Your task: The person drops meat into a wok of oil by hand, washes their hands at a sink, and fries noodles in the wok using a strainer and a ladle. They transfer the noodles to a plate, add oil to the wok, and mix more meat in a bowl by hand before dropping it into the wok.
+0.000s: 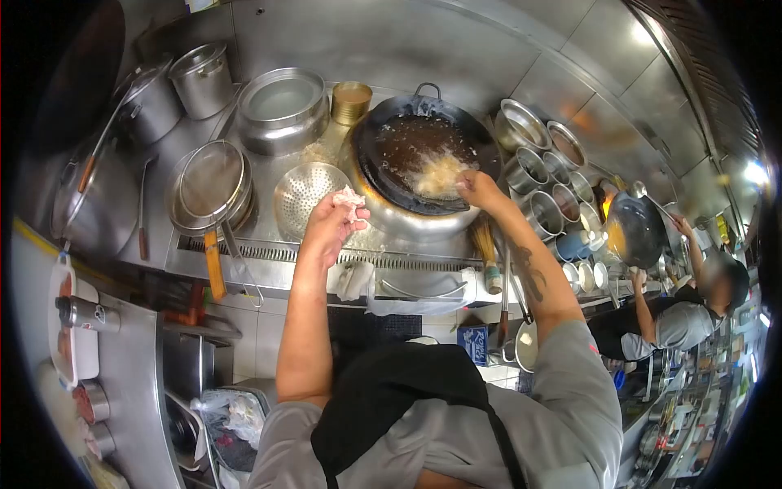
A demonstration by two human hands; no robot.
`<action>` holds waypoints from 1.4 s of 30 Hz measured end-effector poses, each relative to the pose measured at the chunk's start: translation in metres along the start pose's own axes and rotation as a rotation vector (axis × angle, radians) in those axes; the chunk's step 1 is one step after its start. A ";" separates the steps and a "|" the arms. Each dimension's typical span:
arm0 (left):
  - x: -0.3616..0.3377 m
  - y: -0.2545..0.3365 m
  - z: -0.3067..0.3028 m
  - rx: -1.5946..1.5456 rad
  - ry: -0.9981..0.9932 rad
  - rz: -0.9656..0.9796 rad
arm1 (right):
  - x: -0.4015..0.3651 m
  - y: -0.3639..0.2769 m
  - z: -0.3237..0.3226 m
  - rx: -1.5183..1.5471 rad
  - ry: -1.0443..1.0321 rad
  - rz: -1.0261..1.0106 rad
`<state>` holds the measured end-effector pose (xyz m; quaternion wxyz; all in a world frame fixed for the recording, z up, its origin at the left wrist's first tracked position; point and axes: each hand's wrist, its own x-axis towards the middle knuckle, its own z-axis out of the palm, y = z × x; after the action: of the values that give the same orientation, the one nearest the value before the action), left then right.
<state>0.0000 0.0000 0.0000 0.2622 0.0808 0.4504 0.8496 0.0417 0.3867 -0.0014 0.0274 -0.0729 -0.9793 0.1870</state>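
My left hand (332, 231) is raised in front of the stove, its fingers closed around a pale pink piece of raw meat (349, 200). At the near right rim of a black wok (479, 134), my right hand (481, 191) has its fingers pinched together, low over the oil. Whether anything is in that pinch is hidden. Beside those fingers, pale yellow food (441, 173) bubbles in the dark oil (407, 137). A round perforated skimmer (295, 189) lies just behind my left hand, left of the wok.
Mesh strainers (213, 181) rest on a pot at left. Behind are a large steel pot (281, 130) and a tin can (351, 104). Several steel containers (542, 213) stand right of the wok. Farther right, a co-worker (676, 322) lifts another wok (635, 230).
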 end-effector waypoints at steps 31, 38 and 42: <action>0.024 -0.020 0.021 0.182 -0.126 0.085 | -0.034 -0.181 0.032 1.278 -0.180 0.140; 0.026 -0.023 0.022 0.223 -0.112 0.064 | -0.039 -0.182 0.046 1.084 -0.085 -0.106; 0.028 -0.025 0.021 0.221 -0.101 0.081 | -0.044 -0.181 0.034 0.786 -0.143 -0.090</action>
<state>-0.0069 0.0412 -0.0110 0.2395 0.1700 0.5238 0.7996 0.0581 0.2009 0.0327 -0.0070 -0.0006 -0.8348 0.5505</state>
